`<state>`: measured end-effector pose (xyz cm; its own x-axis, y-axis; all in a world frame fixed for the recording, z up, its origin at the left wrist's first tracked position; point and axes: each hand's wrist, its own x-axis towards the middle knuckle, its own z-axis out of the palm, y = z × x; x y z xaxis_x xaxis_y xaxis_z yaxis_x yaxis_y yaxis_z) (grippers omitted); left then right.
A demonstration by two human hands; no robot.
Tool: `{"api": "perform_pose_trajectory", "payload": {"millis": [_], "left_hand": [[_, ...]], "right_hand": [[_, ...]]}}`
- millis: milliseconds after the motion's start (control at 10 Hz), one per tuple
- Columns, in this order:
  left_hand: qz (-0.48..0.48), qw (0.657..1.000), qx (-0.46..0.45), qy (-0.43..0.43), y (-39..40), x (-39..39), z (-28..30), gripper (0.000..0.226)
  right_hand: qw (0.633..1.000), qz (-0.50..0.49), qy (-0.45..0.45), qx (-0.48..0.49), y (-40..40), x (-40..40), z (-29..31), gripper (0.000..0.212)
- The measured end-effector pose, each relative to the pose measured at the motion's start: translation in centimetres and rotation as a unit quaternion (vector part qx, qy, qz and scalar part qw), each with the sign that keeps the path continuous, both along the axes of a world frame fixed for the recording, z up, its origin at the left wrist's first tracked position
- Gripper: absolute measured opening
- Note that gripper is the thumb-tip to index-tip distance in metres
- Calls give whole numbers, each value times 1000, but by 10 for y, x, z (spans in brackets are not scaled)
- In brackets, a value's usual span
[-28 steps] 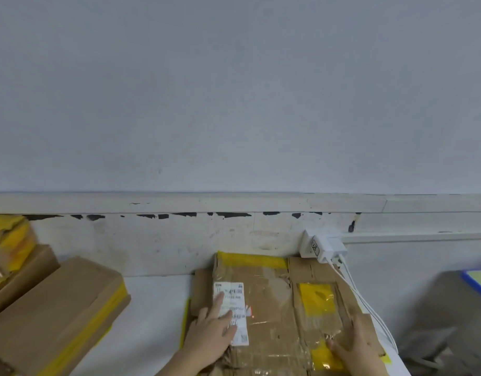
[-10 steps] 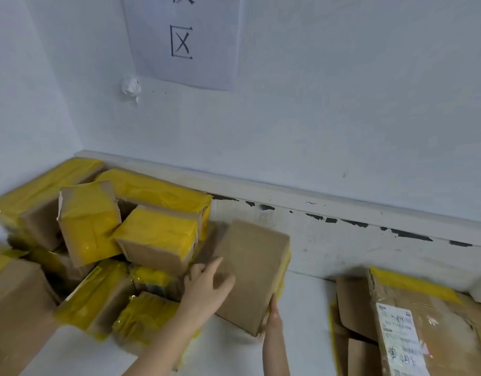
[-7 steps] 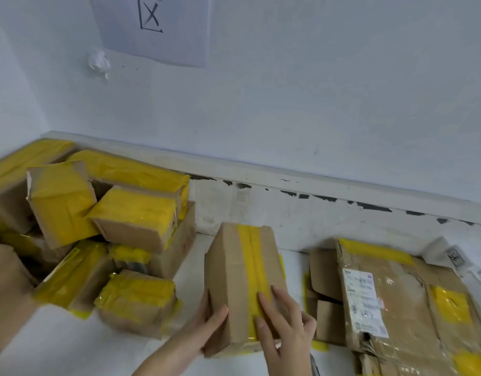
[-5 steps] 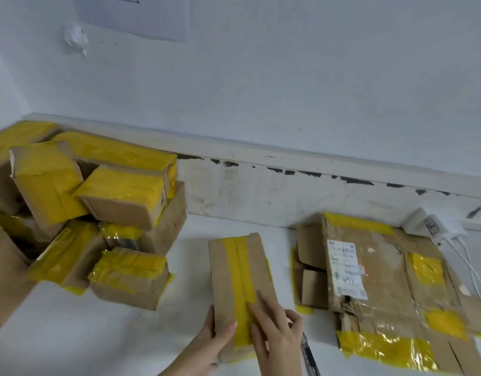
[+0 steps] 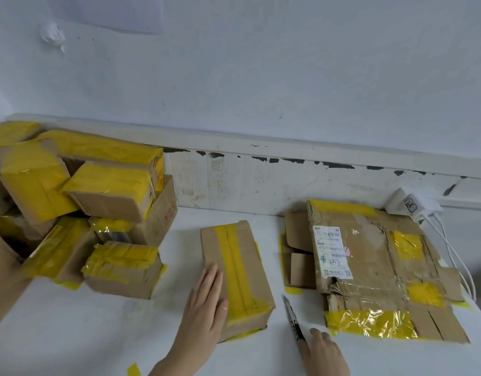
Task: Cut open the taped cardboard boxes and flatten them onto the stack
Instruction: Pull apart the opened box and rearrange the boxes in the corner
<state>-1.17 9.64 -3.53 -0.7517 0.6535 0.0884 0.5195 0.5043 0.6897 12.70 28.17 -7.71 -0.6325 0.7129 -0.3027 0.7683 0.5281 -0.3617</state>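
Left hand (image 5: 206, 302) lies flat with straight fingers on my side of the taped box (image 5: 238, 270), pinning it to the table (image 5: 71, 335). Biggest mass is the pile of sealed boxes (image 5: 79, 210) at far left, all yet to be cut, so I judge most of the work remains. At right, the stack of flattened cardboard (image 5: 375, 270) sits against the wall, just beside the box. Its yellow tape seam (image 5: 235, 267) looks uncut. Between box and stack runs a narrow bare lane where the knife (image 5: 293, 317) lies; my right hand (image 5: 324, 354) touches its handle, though I cannot tell whether it grips yet.
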Motion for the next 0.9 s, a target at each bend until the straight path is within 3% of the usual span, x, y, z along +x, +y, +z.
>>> {"api": "perform_pose_trajectory", "payload": {"millis": [100, 200, 300, 400, 500, 600, 700, 800, 900], "left_hand": [[-4, 1000, 16, 16, 4, 1, -3, 76], [8, 1000, 5, -29, 8, 11, 2, 92], [-13, 999, -38, -24, 13, 23, -1, 67], [33, 998, -57, 16, 17, 30, 3, 57], [142, 989, -46, 3, 17, 23, 18, 79], [177, 983, 14, -36, 15, -5, 35, 74], [212, 977, 21, -17, 17, -48, 44, 46], [191, 979, 20, -72, 22, -85, 39, 51], [170, 969, 70, -164, 25, -97, 31, 49]], "right_hand": [[997, 61, 17, 36, 4, 5, -27, 59], [989, 113, -93, 19, -3, -3, 3, 46], [998, 43, 43, -23, 1, -6, -2, 19], [994, 108, -12, -19, 0, -14, 8, 36], [995, 33, 33, -94, 6, -10, 6, 36], [982, 25, 89, -164, 12, -5, 27, 35], [956, -20, 182, -230, 16, -22, 61, 24], [941, -3, 245, -232, 11, -36, 96, 27], [940, 62, 242, -230, 6, -44, 113, 15]]}}
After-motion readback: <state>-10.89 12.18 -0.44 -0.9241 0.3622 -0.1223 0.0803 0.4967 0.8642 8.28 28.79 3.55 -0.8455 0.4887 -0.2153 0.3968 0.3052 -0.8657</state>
